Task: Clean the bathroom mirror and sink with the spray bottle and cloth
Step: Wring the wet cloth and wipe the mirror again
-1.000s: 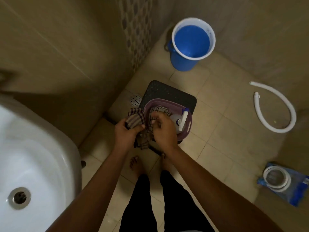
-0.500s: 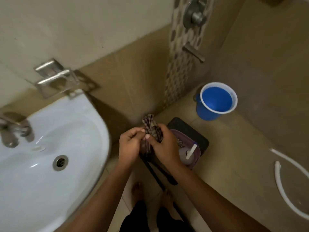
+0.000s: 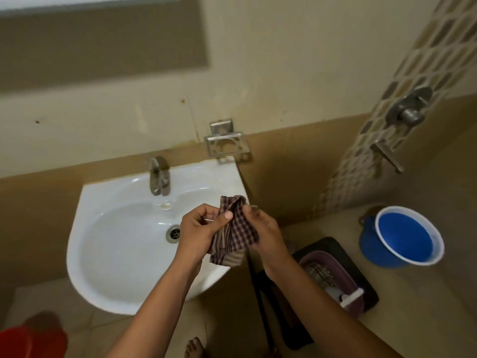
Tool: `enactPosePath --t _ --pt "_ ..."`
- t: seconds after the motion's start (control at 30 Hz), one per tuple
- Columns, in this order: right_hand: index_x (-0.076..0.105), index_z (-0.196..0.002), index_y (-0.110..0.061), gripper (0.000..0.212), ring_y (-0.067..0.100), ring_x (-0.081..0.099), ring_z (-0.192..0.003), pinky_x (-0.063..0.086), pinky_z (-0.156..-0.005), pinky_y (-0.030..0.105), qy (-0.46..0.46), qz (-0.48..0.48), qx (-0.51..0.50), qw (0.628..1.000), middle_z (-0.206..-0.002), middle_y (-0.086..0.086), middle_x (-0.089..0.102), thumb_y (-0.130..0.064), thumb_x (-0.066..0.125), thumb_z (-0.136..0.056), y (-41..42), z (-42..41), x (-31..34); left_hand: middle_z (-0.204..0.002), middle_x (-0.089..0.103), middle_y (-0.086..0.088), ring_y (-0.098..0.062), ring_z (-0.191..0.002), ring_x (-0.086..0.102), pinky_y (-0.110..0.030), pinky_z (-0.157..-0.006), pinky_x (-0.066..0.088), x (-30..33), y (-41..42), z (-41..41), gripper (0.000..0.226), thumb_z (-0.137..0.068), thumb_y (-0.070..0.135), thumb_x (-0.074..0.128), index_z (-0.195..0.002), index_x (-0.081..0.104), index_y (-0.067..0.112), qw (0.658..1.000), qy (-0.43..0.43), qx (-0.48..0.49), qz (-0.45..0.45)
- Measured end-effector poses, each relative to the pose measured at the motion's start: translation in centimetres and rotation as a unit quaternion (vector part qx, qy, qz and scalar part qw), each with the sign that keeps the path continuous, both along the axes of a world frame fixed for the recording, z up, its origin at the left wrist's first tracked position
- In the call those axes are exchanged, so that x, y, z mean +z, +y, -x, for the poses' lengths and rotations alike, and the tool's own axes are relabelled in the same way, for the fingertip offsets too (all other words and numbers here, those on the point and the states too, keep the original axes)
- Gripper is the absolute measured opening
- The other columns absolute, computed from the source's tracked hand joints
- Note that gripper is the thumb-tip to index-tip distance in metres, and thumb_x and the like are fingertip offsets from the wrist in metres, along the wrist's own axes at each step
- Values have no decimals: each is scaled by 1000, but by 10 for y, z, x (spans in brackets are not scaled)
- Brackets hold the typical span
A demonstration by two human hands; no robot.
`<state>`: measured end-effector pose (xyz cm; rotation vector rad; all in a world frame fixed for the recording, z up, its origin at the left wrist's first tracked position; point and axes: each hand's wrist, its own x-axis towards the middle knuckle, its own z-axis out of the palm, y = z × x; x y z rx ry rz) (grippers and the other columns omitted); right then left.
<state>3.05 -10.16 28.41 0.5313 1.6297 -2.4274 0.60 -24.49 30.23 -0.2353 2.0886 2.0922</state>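
We are gripping the checked cloth (image 3: 233, 232) in our left hand (image 3: 198, 232) and right hand (image 3: 263, 232) over the sink (image 3: 124, 244); wiping dry risks smearing, since the spray bottle (image 3: 346, 297) is lying in the basin (image 3: 320, 257).

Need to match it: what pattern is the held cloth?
Dark-and-light checked cloth, clearest in the head view.

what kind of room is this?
Almost certainly a home bathroom: a white ceramic wall-hung sink with a metal tap, a metal shower valve on mosaic tile, and a blue plastic bucket.
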Motion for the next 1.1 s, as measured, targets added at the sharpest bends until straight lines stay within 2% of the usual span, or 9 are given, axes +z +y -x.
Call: enactPosePath --t 0.1,0.2,0.27,0.43,0.6,0.7,0.83,1.0,1.1 --pt "66 -115 -1 52 25 70 -96 54 -89 42 -7 1 24 1000 -106 13 73 -38 72 -80 -40 13 9 -74 59 -9 -15 -67 58 -25 -61 48 5 -37 8 26 -71 16 88 -75 64 9 999 18 -35 25" --pt "69 -109 -1 28 30 70 -98 55 -90 45 -19 -15 16 1000 -103 16 73 -22 69 -90 -71 25 10 -71 57 -4 -13 -66 55 -24 -58 49 6 -71 16 29 -67 10 89 -67 61 19 995 25 -74 59" --pt "72 -104 -6 16 33 70 -101 55 -92 49 -29 -43 17 998 -104 16 74 -16 65 -94 -95 34 10 -71 60 -5 -15 -67 58 -23 -56 49 6 -97 22 23 -71 8 86 -74 64 11 996 17 -69 47" --pt "70 -103 -10 17 32 70 -99 56 -88 52 -39 -67 10 997 -102 13 75 -11 54 -98 -136 53 12 -95 71 -13 -30 -89 66 -34 -66 47 -3 -159 37 15 -90 18 68 -98 65 5 994 -73 -18 -80" --pt "68 -115 -6 22 26 71 -101 58 -80 38 -15 -39 49 998 -110 12 74 -12 57 -97 -157 64 19 -122 69 -20 -39 -113 65 -57 -101 47 -11 -198 46 40 -96 22 53 -125 61 -2 968 -172 -36 -179" --pt "67 -118 -6 23 25 71 -102 59 -80 36 -21 -41 50 998 -112 11 74 -13 58 -97 -157 65 14 -120 70 -20 -36 -111 67 -50 -100 49 -16 -202 49 38 -91 19 62 -124 63 0 970 -171 -57 -161" --pt "67 -119 -10 27 26 71 -102 59 -83 42 -51 -35 79 995 -111 8 74 -22 63 -95 -145 60 2 -116 72 -17 -32 -105 71 -41 -83 57 -25 -192 57 30 -92 9 62 -121 64 4 976 -157 -27 -150" --pt "68 -100 -9 27 15 59 -60 43 -55 24 -111 -99 167 975 -79 7 70 -29 75 -84 -115 63 -15 -110 75 -9 -27 -100 73 -38 -73 58 -31 -166 71 22 -97 8 58 -118 63 12 980 -147 -17 -131" --pt "69 -103 -7 24 19 65 -75 48 -63 26 -124 -104 137 977 -92 8 74 -24 73 -86 -86 77 -27 -111 74 -8 -27 -101 72 -40 -77 60 -38 -137 84 23 -97 6 56 -118 63 14 984 -145 -26 -96"
